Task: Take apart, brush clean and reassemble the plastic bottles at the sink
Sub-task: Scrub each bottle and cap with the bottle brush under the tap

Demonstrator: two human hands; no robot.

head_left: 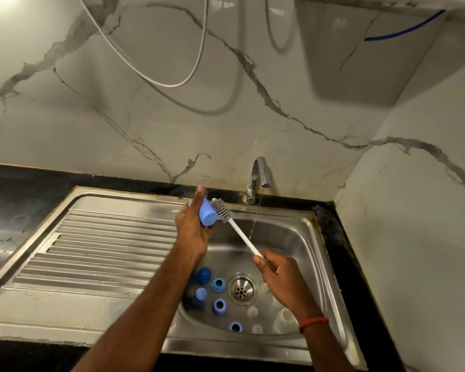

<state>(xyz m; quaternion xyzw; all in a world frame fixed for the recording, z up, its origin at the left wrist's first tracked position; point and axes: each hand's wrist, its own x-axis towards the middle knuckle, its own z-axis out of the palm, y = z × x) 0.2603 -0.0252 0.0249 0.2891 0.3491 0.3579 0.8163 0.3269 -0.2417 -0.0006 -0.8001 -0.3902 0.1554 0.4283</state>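
Observation:
My left hand (192, 229) grips a light blue plastic bottle part (207, 214) above the left side of the sink basin (301, 237). My right hand (277, 275) holds the white handle of a bottle brush (242, 236); its grey bristle head (222, 209) lies against the blue part's right side. On the basin floor lie several blue pieces: a dark blue cap (204, 275), a blue bottle (200, 298) and blue rings (218, 284), (220, 306), (235, 327). Pale translucent parts (285, 316) lie to the right of the drain (240, 289).
A chrome tap (258, 178) at the back runs a thin stream of water (254, 224) into the basin. A ridged steel draining board (97, 251) lies to the left. Black countertop (16, 194) surrounds the sink. Marble-patterned walls stand behind and to the right; a hose (199, 57) hangs above.

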